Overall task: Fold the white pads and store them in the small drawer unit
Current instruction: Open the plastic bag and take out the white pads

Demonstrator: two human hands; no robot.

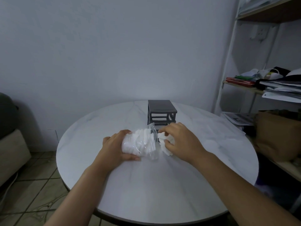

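We look down on a round white table (146,185) with faint grey veins. Past its right edge stands a white shelf rack (228,62) loaded with papers and bags.

Near the far edge of the table, a little right of its middle, sits the small dark grey drawer unit (161,111). It stands upright with its front toward us, showing open slots, and its lowest part is hidden behind the hands.

Just in front of it, around the middle of the table, we see both hands. The left hand (114,147) grips a clear plastic bag (153,144) packed with white pads (133,142). Its fingers (126,132) curl over the far side of the bag and the thumb lies along the near side, so the bag sits between them with its mouth pointing right.

The right hand (180,141) rests just beside that mouth, curled down over a small loose heap (166,148) of the same pads lying on the table. Its fingertips and thumb pinch into the heap, which shows below the palm and beside the thumb. Bag and heap lie just beside each other.
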